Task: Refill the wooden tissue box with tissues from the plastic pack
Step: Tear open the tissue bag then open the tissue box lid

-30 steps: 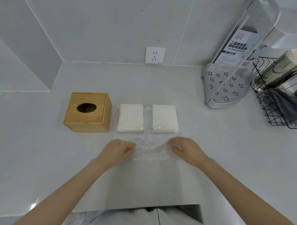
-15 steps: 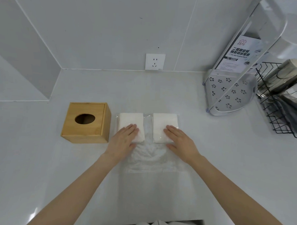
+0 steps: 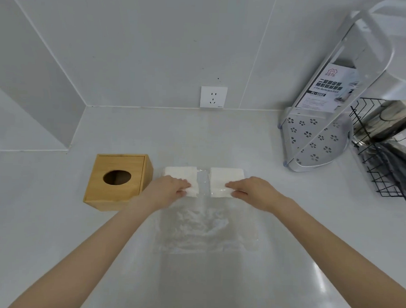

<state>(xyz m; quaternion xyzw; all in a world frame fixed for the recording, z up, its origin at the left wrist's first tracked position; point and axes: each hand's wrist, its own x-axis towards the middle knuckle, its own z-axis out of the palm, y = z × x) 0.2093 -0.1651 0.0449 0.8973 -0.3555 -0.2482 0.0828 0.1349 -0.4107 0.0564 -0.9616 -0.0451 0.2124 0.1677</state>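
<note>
head view: on the pale counter (image 3: 53, 252) a clear plastic pack (image 3: 206, 226) lies flat, its near part crumpled and empty. at its far end sit two white tissue stacks side by side, the left tissue stack (image 3: 182, 179) and the right tissue stack (image 3: 226, 181), with a strip of clear film between them. the left hand (image 3: 166, 189) lies over the near edge of the left stack, fingers stretched flat on top and thumb at the stack's front edge; whether it truly pinches the stack cannot be told. the right hand (image 3: 254, 191) mirrors it on the right stack, fingers laid flat on top, thumb low at the front edge. the wooden tissue box (image 3: 119, 180) stands just left of the left stack, near the left wrist, its oval slot facing up and dark inside. a white wall socket (image 3: 213, 96) is on the back wall. at the right stand a perforated white corner rack (image 3: 314, 140) and a black wire basket (image 3: 388, 157).
</note>
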